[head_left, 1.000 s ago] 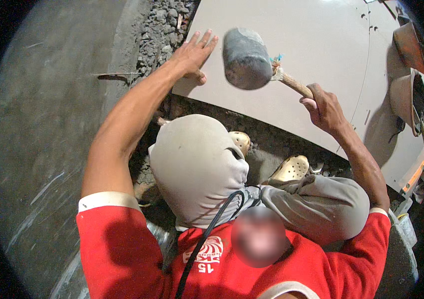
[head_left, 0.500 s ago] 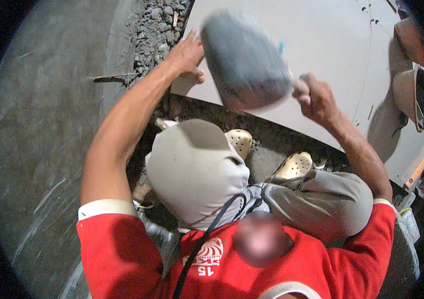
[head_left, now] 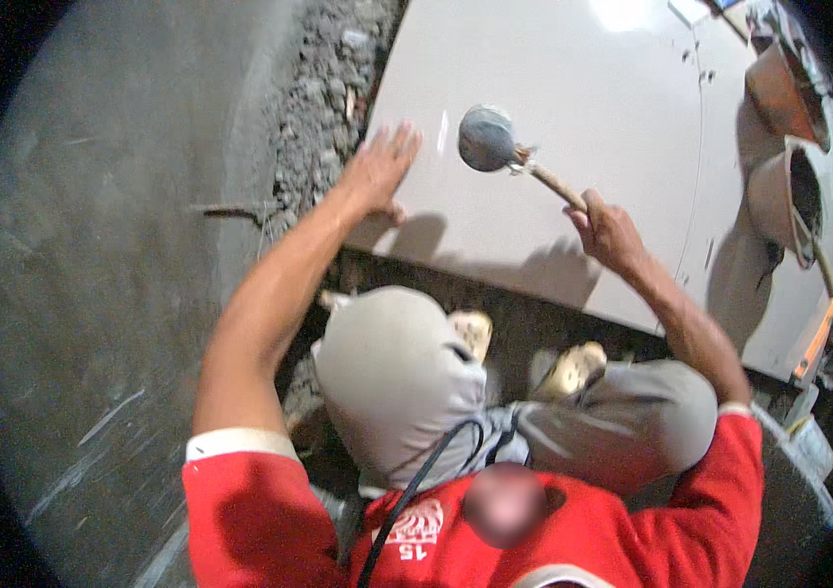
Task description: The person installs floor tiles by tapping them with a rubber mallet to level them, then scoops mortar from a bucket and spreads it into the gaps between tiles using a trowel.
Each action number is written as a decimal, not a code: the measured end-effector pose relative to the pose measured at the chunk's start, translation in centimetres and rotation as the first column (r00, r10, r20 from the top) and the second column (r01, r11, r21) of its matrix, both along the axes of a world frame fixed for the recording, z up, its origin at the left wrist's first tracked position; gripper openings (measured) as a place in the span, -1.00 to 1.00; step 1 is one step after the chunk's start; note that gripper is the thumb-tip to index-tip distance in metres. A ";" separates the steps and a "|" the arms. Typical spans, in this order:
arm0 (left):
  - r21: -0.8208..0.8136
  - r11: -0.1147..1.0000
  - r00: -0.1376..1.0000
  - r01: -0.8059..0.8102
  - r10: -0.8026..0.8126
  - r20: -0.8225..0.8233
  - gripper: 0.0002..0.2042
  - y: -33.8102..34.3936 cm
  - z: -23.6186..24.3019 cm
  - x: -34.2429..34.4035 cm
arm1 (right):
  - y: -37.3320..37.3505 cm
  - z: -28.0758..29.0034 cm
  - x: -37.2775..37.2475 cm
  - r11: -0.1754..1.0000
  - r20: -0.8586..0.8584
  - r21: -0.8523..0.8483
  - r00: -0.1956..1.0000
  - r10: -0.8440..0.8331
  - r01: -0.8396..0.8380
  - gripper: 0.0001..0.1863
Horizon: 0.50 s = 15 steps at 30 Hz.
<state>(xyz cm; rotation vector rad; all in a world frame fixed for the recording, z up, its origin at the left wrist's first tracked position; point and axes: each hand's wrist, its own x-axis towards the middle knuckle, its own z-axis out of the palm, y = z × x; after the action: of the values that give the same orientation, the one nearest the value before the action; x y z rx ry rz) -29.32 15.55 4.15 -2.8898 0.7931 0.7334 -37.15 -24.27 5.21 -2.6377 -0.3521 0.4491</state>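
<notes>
My left hand (head_left: 380,169) rests with fingers spread at the left edge of a large pale glossy tile (head_left: 524,216). My right hand (head_left: 604,230) grips the wooden handle of a mallet (head_left: 486,137) with a rounded dark grey head and some loose wrapping where head and handle join. The head is over the tile, right of my left hand; I cannot tell whether it touches the surface. My bent knees, in grey trousers (head_left: 387,363), and my pale perforated clogs (head_left: 573,367) are just below the tile's near edge.
A strip of grey rubble (head_left: 323,118) borders the tile on the left, beside a smooth concrete floor (head_left: 113,255) with a thin rod across its edge. At the right are two buckets (head_left: 769,196) (head_left: 772,96), one with a tool handle sticking out, and an orange-ended bar (head_left: 818,328).
The mallet has swung from a raised, blurred position near the camera down toward the tile, so its head looks smaller. The whole view has shifted slightly; my left hand stays at the tile's edge.
</notes>
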 end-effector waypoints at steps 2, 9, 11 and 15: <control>0.027 1.000 0.999 -0.007 0.008 -0.043 0.46 -1.2 0.3 -0.8 | -1.6 -1.1 -0.6 0.998 0.083 0.068 0.997 -0.007 0.001 -0.64; 0.077 0.996 0.999 -0.038 0.040 -0.022 0.47 -3.9 0.9 -2.4 | -3.1 0.8 -2.8 0.992 -0.112 -0.102 0.990 -0.091 0.079 -0.53; 0.030 0.999 0.999 -0.042 0.043 -0.031 0.47 -3.8 0.9 -2.4 | -2.2 2.3 -1.8 0.990 -0.129 -0.107 0.987 -0.100 0.086 -0.58; -0.021 0.999 0.998 -0.044 0.043 -0.039 0.53 -3.3 0.8 -2.6 | -0.6 4.9 -0.3 0.990 0.100 0.136 0.995 0.006 -0.020 -0.68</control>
<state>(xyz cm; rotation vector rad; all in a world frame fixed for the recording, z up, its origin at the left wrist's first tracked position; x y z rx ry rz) -31.90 12.25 4.95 -2.9299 0.7493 0.7916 -37.47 -24.86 10.15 -2.5304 -0.4165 0.2868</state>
